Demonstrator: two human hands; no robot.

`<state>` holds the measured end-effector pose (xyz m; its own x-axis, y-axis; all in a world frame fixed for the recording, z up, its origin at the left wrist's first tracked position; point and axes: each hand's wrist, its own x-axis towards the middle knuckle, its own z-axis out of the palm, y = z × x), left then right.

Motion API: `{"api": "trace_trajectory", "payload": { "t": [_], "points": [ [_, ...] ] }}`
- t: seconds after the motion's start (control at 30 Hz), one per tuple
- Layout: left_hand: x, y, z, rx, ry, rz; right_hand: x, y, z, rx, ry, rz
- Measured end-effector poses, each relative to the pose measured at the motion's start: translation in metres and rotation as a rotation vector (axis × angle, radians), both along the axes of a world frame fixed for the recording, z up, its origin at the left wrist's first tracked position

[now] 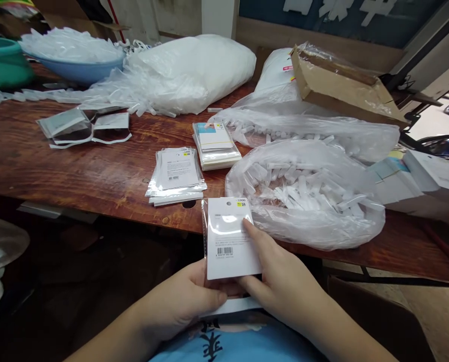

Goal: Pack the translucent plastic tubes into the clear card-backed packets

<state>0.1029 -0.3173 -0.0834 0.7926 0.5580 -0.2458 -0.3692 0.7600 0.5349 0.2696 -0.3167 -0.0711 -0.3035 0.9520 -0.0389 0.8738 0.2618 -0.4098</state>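
Observation:
A clear plastic packet with a white printed card (230, 261) inside is held upright over my lap, its barcode side facing me. My left hand (198, 291) grips the packet's lower left part, thumb in front and the other fingers hidden behind. My right hand (269, 261) holds its right side, index finger lying on the card's front and thumb low near the bottom edge. Beyond the packet, a stack of similar packets (177, 173) lies on the table. Behind it sits a thicker stack with a blue and white card (215, 141) on top.
On the wooden table (59, 171) are an open plastic bag of small white pieces (311, 193), two empty clear packets (89, 125), a large white bag (217, 65), a blue basin (77, 68), a green tub (4, 65) and a cardboard box (345, 90). More cards (394, 176) lie right.

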Motion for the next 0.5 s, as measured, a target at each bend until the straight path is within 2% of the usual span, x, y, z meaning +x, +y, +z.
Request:
{"api": "trace_trajectory", "payload": {
  "t": [0.13, 0.27, 0.4, 0.43, 0.5],
  "points": [
    [-0.004, 0.001, 0.003, 0.057, 0.132, -0.014, 0.002, 0.004, 0.006, 0.008, -0.022, -0.091],
    [-0.006, 0.006, 0.008, 0.012, 0.225, 0.020, 0.003, 0.009, 0.009, -0.071, 0.105, -0.002],
    [-0.012, 0.007, 0.007, 0.019, 0.362, 0.016, -0.001, 0.010, 0.009, -0.062, 0.037, -0.154],
    [-0.017, 0.006, 0.005, 0.013, 0.381, 0.018, -0.001, 0.009, 0.012, -0.077, 0.063, -0.145],
    [-0.033, 0.006, 0.002, -0.014, 0.368, 0.040, 0.007, 0.008, 0.021, -0.127, 0.214, -0.013]
  ]
}}
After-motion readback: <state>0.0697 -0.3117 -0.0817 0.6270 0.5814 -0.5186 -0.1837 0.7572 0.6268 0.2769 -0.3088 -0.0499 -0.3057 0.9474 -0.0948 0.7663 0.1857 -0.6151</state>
